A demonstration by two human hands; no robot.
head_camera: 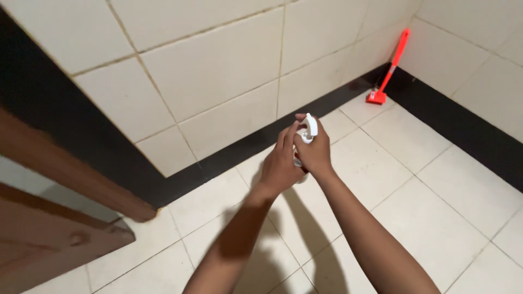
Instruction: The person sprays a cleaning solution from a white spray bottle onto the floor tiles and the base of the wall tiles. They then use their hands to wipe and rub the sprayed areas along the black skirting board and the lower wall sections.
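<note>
My two hands meet in the middle of the view around a small spray bottle [309, 128] with a white trigger head and a bit of red lower down. My right hand [315, 152] wraps the bottle's body from the right. Fingers of my left hand [280, 163] press against the bottle's neck and head from the left. Most of the bottle is hidden behind both hands.
A red long-handled scrubbing brush [388, 73] leans in the far corner where the tiled walls meet. A brown wooden door [54, 218] stands open at the left. Cream floor tiles [436, 207] spread out below, edged by a black skirting band [229, 155].
</note>
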